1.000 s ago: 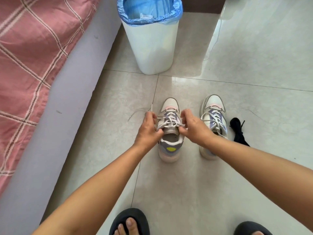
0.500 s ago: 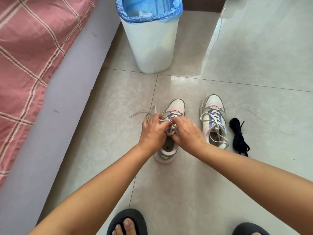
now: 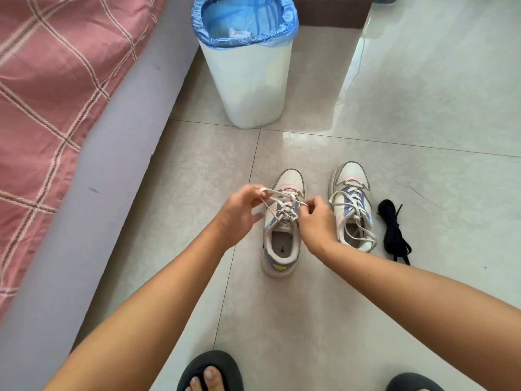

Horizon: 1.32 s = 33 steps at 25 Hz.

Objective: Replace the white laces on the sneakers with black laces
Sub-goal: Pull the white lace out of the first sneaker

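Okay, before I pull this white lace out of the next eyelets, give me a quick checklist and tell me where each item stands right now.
1. Left hand has a grip on the lace end: ok, pinched at the tip.
2. Right hand has a grip on the white lace: ok, fingers curled on a strand.
3. Left sneaker sits flat on the floor: ok.
4. Bow undone on the left sneaker: ok, ends loose; the crossings are not yet pulled out.
5. Black laces ready nearby: ok, bundled beside the right sneaker.
6. Right sneaker unlaced: not ok, white lace in place.
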Motion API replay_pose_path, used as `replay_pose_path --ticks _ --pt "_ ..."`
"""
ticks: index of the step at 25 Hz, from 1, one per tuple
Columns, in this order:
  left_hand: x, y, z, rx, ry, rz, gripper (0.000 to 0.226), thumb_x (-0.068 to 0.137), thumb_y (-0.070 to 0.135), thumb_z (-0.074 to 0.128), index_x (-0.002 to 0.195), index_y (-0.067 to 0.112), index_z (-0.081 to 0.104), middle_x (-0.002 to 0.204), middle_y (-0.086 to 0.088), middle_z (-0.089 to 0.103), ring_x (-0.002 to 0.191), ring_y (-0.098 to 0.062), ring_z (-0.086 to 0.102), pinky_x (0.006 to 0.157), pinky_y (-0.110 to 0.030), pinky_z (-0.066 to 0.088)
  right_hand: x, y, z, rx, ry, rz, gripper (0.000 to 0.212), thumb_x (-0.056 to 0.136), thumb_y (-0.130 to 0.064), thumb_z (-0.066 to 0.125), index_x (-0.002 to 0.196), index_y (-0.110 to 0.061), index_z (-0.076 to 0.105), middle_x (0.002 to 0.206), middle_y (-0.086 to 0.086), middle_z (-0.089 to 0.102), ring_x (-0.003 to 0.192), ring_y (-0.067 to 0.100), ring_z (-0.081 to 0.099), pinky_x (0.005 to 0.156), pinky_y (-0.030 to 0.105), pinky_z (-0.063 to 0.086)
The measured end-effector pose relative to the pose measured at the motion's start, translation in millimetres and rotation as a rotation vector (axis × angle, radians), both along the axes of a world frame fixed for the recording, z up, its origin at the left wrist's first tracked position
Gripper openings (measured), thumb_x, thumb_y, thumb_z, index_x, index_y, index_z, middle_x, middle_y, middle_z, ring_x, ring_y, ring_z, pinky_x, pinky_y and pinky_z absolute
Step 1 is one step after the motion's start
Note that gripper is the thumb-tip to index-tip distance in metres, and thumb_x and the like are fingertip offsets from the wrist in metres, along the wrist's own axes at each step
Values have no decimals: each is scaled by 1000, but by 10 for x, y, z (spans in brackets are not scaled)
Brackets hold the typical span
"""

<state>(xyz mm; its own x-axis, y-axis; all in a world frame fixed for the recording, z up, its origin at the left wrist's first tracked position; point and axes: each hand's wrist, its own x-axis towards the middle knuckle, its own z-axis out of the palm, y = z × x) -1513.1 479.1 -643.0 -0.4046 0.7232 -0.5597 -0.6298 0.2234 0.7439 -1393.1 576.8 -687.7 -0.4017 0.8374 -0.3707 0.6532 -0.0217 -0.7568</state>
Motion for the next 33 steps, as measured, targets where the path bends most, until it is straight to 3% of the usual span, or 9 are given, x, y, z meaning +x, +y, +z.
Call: replay_pose_path --ticks 3,6,11,13,19,25,28,31,33 --pt "-259 -92 180 196 -163 232 19 77 23 52 60 17 59 76 -1 63 79 -17 62 85 -37 48 -53 182 77 -112 58 -312 10 92 -18 45 86 -12 50 74 1 55 70 21 49 60 30 37" --pt "-454 -230 150 -96 -3 312 21 88 17 45 68 15 51 67 -3 57 55 -15 51 52 -22 48 2 583 152 -138 223 -493 9 92 -16 44 88 -12 51 72 4 61 62 20 55 58 27 46" --pt "-395 -357 -150 -990 820 -617 17 93 21 50 91 4 51 91 -9 53 84 -28 56 67 -29 44 149 1078 375 -112 200 -340 27 93 -15 48 119 -7 46 83 3 56 60 12 52 54 27 43" --pt "-264 -224 -190 -885 1051 -677 22 92 24 48 94 4 57 94 -8 59 93 -28 57 71 -28 39 195 884 377 -86 18 -47 39 92 -15 51 129 -9 41 90 2 52 73 17 52 66 31 43" --pt "43 238 -162 -579 994 -645 26 91 30 59 83 5 64 80 -9 61 74 -20 53 65 -28 38 441 -8 271 398 -418 659 36 92 -34 52 124 -17 49 136 10 32 128 28 31 102 39 30" --pt "-50 297 -252 -520 852 -659 28 87 23 64 64 17 49 66 -1 56 70 -17 54 63 -26 41 249 -5 232 287 -579 803 39 97 -45 39 109 -10 50 108 12 64 103 31 59 70 34 36" --pt "-87 287 -255 -576 1193 -810 14 89 26 57 80 17 53 84 -1 61 82 -21 56 65 -28 38 190 4 212 338 -563 793 30 96 -33 39 108 -10 53 108 13 64 101 33 59 68 32 34" --pt "-113 265 -266 -579 1933 -956 16 72 19 70 85 14 62 84 -3 65 76 -23 64 58 -26 35 168 2 185 409 -573 826 26 94 -25 40 111 -10 53 110 14 64 101 34 59 69 32 33" --pt "-139 235 -301 -627 2037 -954 26 59 23 79 78 13 64 74 -3 64 66 -22 64 54 -24 34 167 42 145 533 -586 885 26 95 -22 40 114 -10 51 111 12 63 102 33 59 67 32 34"
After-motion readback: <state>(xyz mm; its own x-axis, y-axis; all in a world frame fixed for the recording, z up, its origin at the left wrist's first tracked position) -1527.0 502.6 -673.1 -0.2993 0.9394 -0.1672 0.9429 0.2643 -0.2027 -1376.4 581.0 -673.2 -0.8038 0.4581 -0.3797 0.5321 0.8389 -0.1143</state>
